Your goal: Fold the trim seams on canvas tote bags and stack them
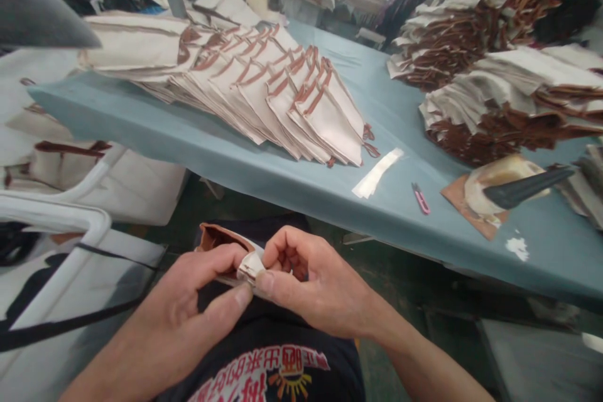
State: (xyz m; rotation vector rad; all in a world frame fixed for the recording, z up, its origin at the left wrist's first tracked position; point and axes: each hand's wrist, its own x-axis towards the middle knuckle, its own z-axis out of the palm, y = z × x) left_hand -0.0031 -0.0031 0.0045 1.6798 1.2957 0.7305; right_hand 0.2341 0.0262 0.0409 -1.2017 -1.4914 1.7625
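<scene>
A cream cloth pouch (252, 264) with a brown lining lies across my lap, above the dark apron (277, 326). With thumb and fingers my left hand (202, 289) grips its near edge. My right hand (311, 276) pinches the same folded corner from the other side, its fingers curled. The thumbs nearly meet at the fold. Part of the pouch is hidden behind my hands.
Fanned cream pouches with brown trim (264, 88) cover the table (226, 132). Strips of white material (377, 173), a pink thread snipper (421, 198) and a glue pot with a black-handled brush (494, 185) lie to the right. Brown-and-cream stacks (509, 100) stand behind.
</scene>
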